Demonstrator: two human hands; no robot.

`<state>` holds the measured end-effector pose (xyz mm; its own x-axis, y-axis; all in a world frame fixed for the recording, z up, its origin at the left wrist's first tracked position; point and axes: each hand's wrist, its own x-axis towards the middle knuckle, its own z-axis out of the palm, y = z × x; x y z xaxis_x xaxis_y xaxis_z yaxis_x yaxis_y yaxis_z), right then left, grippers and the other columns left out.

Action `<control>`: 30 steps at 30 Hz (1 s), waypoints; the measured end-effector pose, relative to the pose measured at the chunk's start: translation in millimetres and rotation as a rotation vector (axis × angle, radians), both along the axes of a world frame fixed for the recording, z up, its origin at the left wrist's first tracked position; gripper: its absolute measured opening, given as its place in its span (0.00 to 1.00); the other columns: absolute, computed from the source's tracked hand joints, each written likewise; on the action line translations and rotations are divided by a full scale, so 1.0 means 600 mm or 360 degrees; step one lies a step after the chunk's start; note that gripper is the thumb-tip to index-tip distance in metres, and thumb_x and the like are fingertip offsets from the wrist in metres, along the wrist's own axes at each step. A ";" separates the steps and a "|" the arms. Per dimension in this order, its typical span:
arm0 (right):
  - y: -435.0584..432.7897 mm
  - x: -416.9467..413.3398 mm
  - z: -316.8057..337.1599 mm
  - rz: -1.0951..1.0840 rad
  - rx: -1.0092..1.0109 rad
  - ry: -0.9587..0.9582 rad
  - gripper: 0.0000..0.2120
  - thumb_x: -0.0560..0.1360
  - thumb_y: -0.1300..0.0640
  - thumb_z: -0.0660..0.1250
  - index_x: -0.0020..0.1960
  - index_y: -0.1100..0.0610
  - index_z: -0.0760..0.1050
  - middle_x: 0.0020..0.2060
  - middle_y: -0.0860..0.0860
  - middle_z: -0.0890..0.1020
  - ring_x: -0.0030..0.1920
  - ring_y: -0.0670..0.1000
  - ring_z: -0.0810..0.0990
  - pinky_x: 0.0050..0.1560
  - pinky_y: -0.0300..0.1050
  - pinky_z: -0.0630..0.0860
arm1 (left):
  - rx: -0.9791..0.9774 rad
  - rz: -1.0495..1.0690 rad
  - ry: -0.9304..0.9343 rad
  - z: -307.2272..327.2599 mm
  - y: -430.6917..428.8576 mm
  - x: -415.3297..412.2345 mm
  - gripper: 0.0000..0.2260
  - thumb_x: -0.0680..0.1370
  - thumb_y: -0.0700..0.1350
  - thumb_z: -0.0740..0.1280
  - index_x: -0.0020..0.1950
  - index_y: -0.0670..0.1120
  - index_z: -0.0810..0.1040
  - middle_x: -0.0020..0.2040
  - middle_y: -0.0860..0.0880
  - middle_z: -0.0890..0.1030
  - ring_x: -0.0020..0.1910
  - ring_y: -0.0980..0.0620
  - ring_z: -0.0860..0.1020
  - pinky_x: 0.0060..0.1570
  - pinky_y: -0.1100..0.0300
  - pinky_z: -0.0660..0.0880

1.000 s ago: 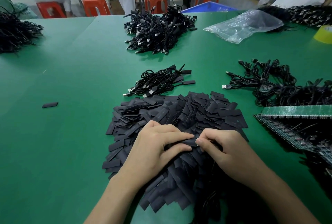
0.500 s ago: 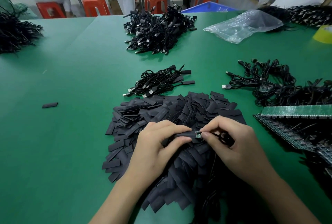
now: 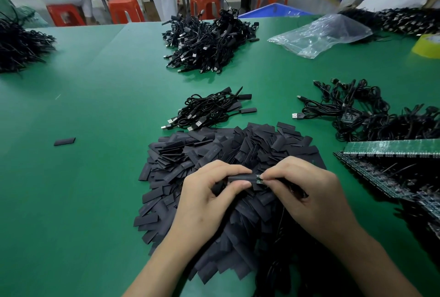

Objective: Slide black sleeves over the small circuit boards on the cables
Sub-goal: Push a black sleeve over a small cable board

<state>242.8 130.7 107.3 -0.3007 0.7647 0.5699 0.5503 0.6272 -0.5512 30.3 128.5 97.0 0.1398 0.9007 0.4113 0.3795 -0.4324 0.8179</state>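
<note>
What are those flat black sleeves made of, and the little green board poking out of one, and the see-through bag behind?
Black sleeves: thin matte plastic tubing pressed flat, probably heat-shrink; dull, with faint print. Circuit board: green laminate, seemingly; too small to be sure. Bag: thin clear plastic film, glossy creases, table showing through.

The light I'm getting is bright and even from overhead, so the cable heap (image 3: 207, 44) and the smaller cable bundle (image 3: 209, 110) drop only soft, short shadows on the green table (image 3: 95, 201). The clear plastic bag (image 3: 319, 34) flares white. The wide lens bows the far table edge, and the orange stools (image 3: 123, 10) look soft and smeared.
</note>
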 end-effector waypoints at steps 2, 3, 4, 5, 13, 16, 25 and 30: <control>0.000 0.000 -0.001 0.0002 0.0030 0.0000 0.03 0.78 0.60 0.70 0.48 0.55 0.83 0.45 0.44 0.83 0.48 0.42 0.82 0.48 0.39 0.77 | 0.0007 -0.0002 0.0000 -0.001 -0.001 0.000 0.07 0.77 0.42 0.75 0.54 0.49 0.87 0.49 0.56 0.85 0.51 0.53 0.83 0.52 0.63 0.76; 0.000 0.000 -0.002 0.0002 0.0042 -0.0004 0.03 0.78 0.60 0.70 0.48 0.56 0.83 0.44 0.44 0.83 0.47 0.43 0.82 0.47 0.41 0.77 | 0.0011 -0.0002 0.0002 -0.001 -0.001 0.001 0.07 0.77 0.43 0.75 0.55 0.49 0.86 0.49 0.57 0.85 0.51 0.53 0.83 0.52 0.62 0.76; -0.001 -0.001 -0.002 0.0005 0.0051 -0.0010 0.03 0.78 0.60 0.70 0.48 0.56 0.83 0.44 0.44 0.83 0.47 0.43 0.82 0.47 0.41 0.78 | 0.0016 -0.0004 0.0009 -0.001 -0.001 0.001 0.07 0.77 0.43 0.74 0.55 0.49 0.86 0.49 0.56 0.84 0.51 0.53 0.83 0.53 0.60 0.76; -0.001 -0.002 -0.003 0.0010 0.0054 -0.0015 0.03 0.78 0.60 0.70 0.48 0.56 0.83 0.44 0.44 0.83 0.47 0.43 0.82 0.47 0.42 0.78 | 0.0025 -0.0007 0.0024 -0.002 -0.001 0.000 0.07 0.77 0.44 0.74 0.55 0.49 0.86 0.49 0.57 0.84 0.51 0.53 0.83 0.53 0.57 0.77; -0.005 -0.013 -0.005 -0.0168 -0.0105 0.0200 0.05 0.74 0.56 0.74 0.50 0.50 0.82 0.45 0.38 0.83 0.47 0.39 0.82 0.48 0.29 0.73 | 0.0086 0.0038 0.0028 0.003 0.000 0.003 0.07 0.77 0.46 0.73 0.55 0.49 0.87 0.50 0.57 0.84 0.53 0.53 0.82 0.54 0.46 0.77; -0.004 -0.013 -0.007 -0.0221 -0.0097 0.0218 0.04 0.73 0.56 0.75 0.48 0.51 0.84 0.44 0.38 0.84 0.46 0.38 0.82 0.48 0.28 0.72 | 0.0100 0.0064 0.0018 0.003 0.001 0.001 0.08 0.77 0.46 0.73 0.55 0.49 0.87 0.50 0.57 0.84 0.53 0.53 0.82 0.54 0.45 0.77; -0.006 -0.017 -0.018 -0.0209 0.0045 0.0204 0.03 0.76 0.56 0.73 0.46 0.55 0.84 0.42 0.42 0.84 0.45 0.38 0.82 0.47 0.31 0.74 | 0.0195 0.0132 0.0130 -0.006 -0.001 -0.003 0.08 0.77 0.47 0.74 0.56 0.51 0.87 0.51 0.57 0.84 0.52 0.51 0.81 0.55 0.51 0.75; -0.006 -0.018 -0.021 -0.0186 0.0060 0.0213 0.03 0.76 0.56 0.73 0.47 0.54 0.84 0.42 0.41 0.83 0.46 0.38 0.82 0.48 0.31 0.74 | 0.0251 0.0126 0.0130 -0.010 -0.003 -0.001 0.08 0.77 0.47 0.74 0.56 0.53 0.86 0.52 0.59 0.83 0.52 0.53 0.81 0.54 0.52 0.75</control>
